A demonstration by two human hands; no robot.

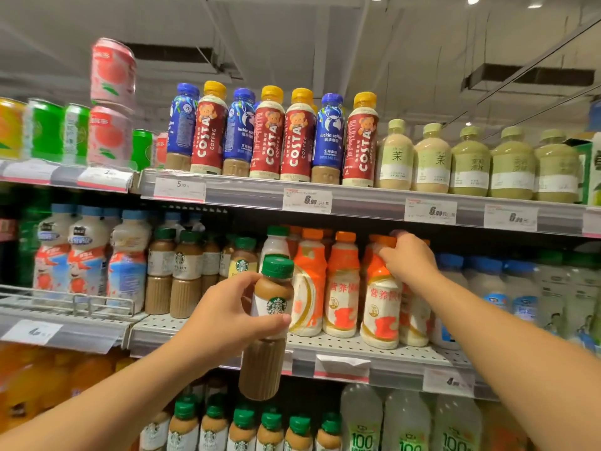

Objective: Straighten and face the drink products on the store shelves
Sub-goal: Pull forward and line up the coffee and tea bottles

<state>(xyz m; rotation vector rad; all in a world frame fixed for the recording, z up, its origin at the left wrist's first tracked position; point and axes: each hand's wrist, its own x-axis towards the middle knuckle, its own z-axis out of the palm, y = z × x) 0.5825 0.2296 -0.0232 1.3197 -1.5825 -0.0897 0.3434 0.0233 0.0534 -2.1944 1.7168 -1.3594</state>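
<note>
Head view: left hand [227,317] grips a green-capped Starbucks bottle [268,327], fingers curled round its label, thumb across the front. The bottle is held upright in the air in front of the middle shelf [357,348], its base hanging below the shelf edge. Right hand [408,260] is just right of that bottle, up at the shelf, fingers pinching the neck of an orange-capped bottle [380,304] that stands on the shelf; its cap is mostly hidden under the fingers. More orange bottles stand between the two hands. Behind the Starbucks bottle, further Starbucks bottles are partly hidden. Above it, the top shelf holds Costa bottles [297,138] and blue Luckin ones. Below it, the bottom row is cut off by the frame edge. Price tags [307,200] are mostly blurred. Left edge of frame is smeared, labels unreadable.
</note>
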